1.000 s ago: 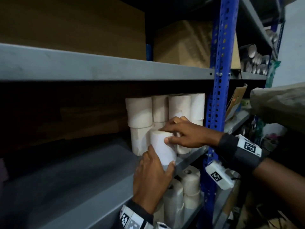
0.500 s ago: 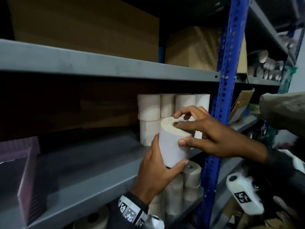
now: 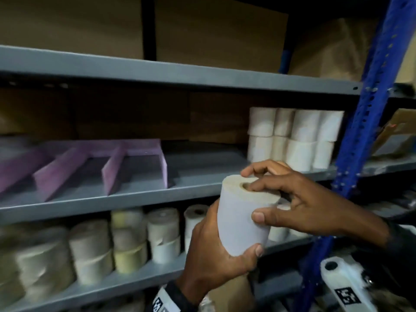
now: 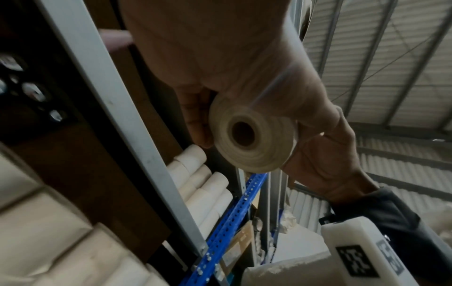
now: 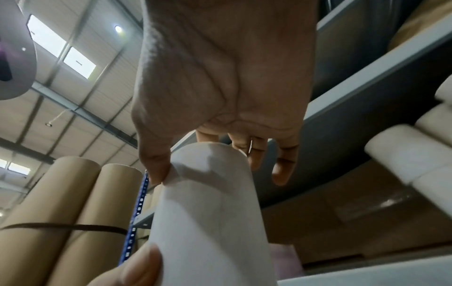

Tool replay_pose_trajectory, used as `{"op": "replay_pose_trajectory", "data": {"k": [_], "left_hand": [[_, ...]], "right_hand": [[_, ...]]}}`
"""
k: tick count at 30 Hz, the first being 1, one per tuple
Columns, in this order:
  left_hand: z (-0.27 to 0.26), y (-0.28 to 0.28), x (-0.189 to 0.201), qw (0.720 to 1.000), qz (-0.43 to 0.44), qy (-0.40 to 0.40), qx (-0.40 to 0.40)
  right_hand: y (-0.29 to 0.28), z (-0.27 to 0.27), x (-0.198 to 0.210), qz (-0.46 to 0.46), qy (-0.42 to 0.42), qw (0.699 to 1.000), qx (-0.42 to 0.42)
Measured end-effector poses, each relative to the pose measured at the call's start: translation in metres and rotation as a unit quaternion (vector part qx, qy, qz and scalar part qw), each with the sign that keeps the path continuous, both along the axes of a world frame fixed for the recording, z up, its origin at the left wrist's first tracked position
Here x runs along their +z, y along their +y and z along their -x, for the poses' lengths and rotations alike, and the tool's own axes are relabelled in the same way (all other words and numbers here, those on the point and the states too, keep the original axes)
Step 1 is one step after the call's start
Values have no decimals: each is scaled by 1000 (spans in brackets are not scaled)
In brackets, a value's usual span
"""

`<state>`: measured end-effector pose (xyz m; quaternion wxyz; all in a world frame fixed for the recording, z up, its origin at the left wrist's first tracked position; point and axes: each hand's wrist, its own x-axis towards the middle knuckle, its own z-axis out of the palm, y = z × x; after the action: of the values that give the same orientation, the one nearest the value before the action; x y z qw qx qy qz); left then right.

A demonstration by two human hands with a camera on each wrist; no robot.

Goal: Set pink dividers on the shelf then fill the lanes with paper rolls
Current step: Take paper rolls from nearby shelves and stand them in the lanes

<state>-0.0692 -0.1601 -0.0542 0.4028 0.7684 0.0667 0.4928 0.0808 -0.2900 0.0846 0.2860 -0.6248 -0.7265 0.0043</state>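
Note:
A white paper roll (image 3: 242,218) is held upright in front of the grey shelf (image 3: 139,199). My left hand (image 3: 213,251) grips its lower body from below, thumb across the front. My right hand (image 3: 290,199) holds its top, with its thumb on the side and fingers over the core hole. The roll's end face (image 4: 252,133) shows in the left wrist view, and its side (image 5: 212,212) in the right wrist view. Pink dividers (image 3: 108,163) stand on the shelf at the left, forming lanes with no rolls in them. Stacked white rolls (image 3: 292,138) sit at the shelf's right end.
A blue perforated upright (image 3: 360,140) stands at the right of the shelf. The lower shelf holds several cream and yellow rolls (image 3: 126,242). Brown cardboard boxes (image 3: 213,32) sit on the shelf above. Tall cardboard tubes (image 5: 61,212) appear in the right wrist view.
Both hands have lifted the roll off the stack at the right and carried it out and leftward. The view has swung left, bringing the pink dividers into sight.

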Motion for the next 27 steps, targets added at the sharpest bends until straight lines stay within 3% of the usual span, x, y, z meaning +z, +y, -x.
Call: {"op": "replay_pose_trajectory", "data": {"k": [11, 27], "left_hand": [[161, -7, -5, 992, 4, 25, 121], [364, 70, -9, 974, -27, 46, 219]], "right_hand": [[37, 125, -5, 69, -23, 993, 97], [136, 320, -10, 34, -27, 980, 195]]}}
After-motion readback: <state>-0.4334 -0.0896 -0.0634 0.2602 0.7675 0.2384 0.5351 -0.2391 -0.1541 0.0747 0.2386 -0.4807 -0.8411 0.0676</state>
